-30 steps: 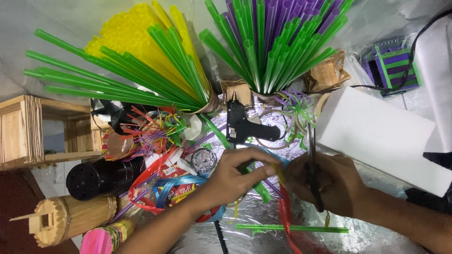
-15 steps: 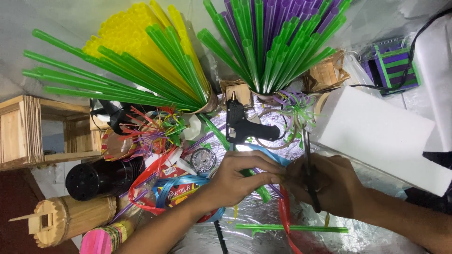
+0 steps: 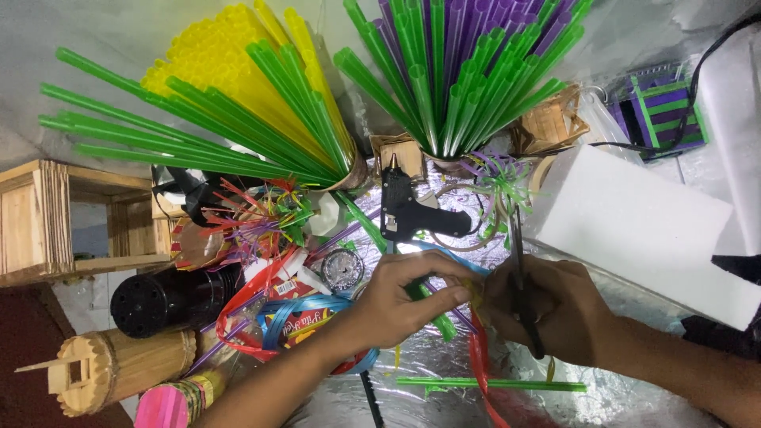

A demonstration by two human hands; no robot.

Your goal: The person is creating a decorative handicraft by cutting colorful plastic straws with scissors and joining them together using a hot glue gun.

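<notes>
The left hand (image 3: 400, 297) pinches a thin yellow plastic strip (image 3: 474, 293) while the right hand (image 3: 547, 309) grips black metal scissors (image 3: 519, 277), cutting it; next needs a steady snip.

Table (image 3: 444, 361) covered w/ crinkled silver foil, shiny, creased. Just beyond the glue gun (image 3: 408, 210), itself matt black plastic: straws (image 3: 444, 71), smooth glossy plastic, green, purple, yellow. Right of gun: foam block (image 3: 634, 230), white, matt, fine-grained. Far left of gun: wooden box (image 3: 47, 218), pale bare slats, matt, unvarnished. Near left of gun: black plastic pot (image 3: 170, 297), semi-gloss. Below gun: scissors (image 3: 519, 277), dark metal blades, in right hand (image 3: 555, 305); left hand (image 3: 404, 297) pinching thin yellow plastic strip (image 3: 473, 295). Ribbon (image 3: 305, 313) lower left of gun, red & blue, glossy.
</notes>
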